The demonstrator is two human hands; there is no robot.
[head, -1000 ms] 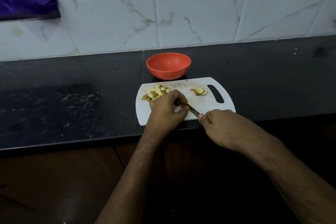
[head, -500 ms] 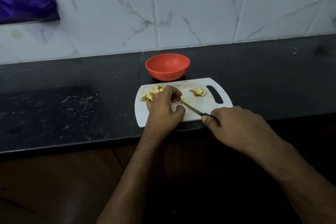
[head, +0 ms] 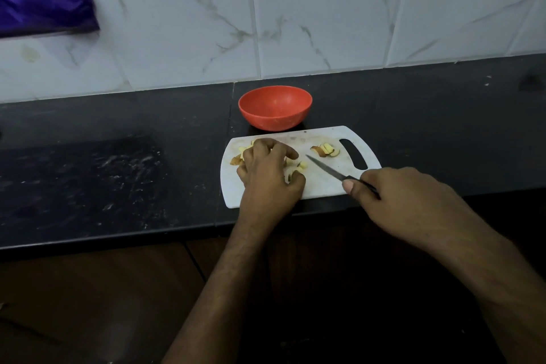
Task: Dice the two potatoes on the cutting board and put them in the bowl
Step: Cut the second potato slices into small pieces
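No potato pieces (head: 325, 151) lie in the orange bowl (head: 275, 108).

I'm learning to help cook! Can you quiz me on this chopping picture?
1. True or false: the orange bowl already has potato in it.
2. Which hand holds the knife? A) left B) right
3. What is the left hand resting on?

Key:
1. False: it looks empty.
2. B: the right hand grips the handle.
3. The pile of diced potato pieces on the white cutting board; a few slices lie apart near the board's handle.
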